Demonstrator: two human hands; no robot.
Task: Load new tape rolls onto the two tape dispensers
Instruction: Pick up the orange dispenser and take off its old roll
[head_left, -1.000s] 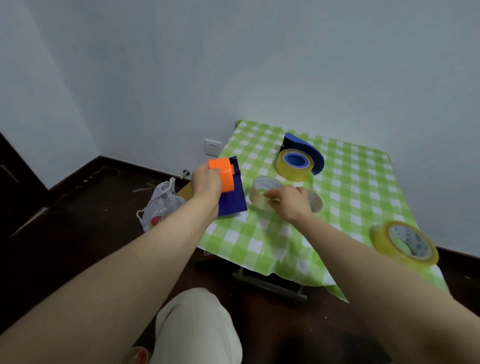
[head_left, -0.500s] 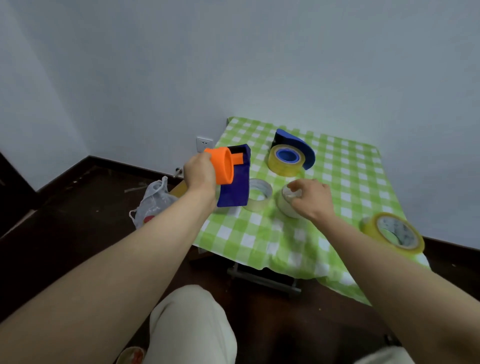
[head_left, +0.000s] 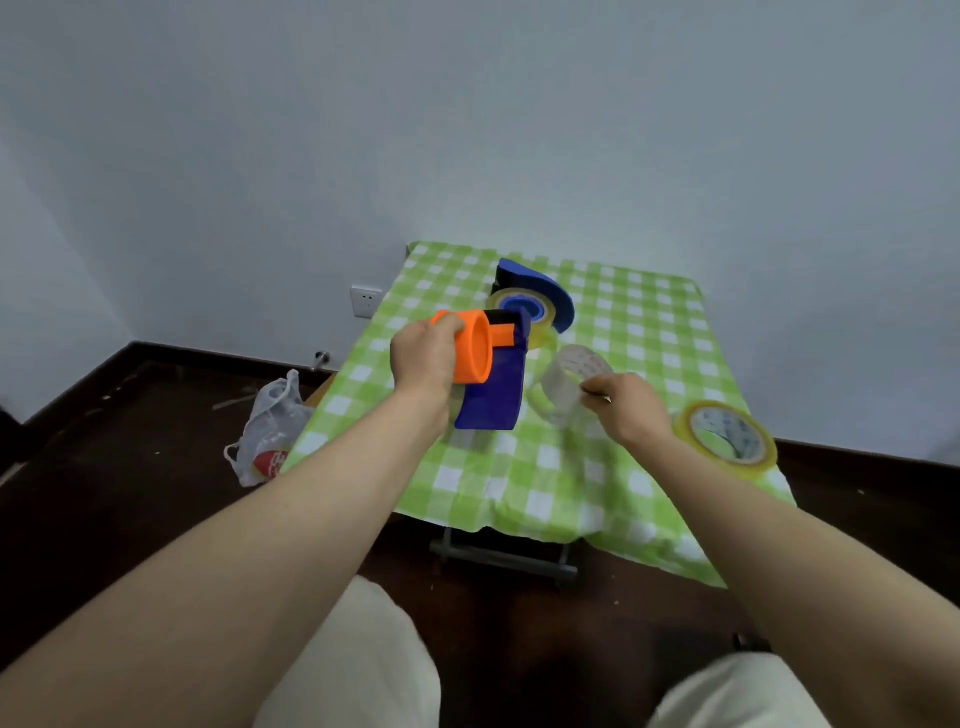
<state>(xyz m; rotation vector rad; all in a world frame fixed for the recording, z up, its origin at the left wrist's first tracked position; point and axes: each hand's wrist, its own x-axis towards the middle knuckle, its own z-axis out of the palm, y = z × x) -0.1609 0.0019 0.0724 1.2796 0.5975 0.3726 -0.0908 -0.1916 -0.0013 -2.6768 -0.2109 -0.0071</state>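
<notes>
Since half a second ago the right hand has lifted the clear tape roll off the surface; it now pinches the roll's rim, holding it tilted just right of the blue dispenser. The left hand grips that dispenser's orange hub, arm stretched forward. A second dispenser already carrying yellow tape sits behind; a yellow roll lies near the right edge.

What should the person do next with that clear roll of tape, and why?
Probably slide the clear roll in the right hand onto the orange hub of the dispenser held in the left hand: the hub looks bare and faces the roll.
</notes>
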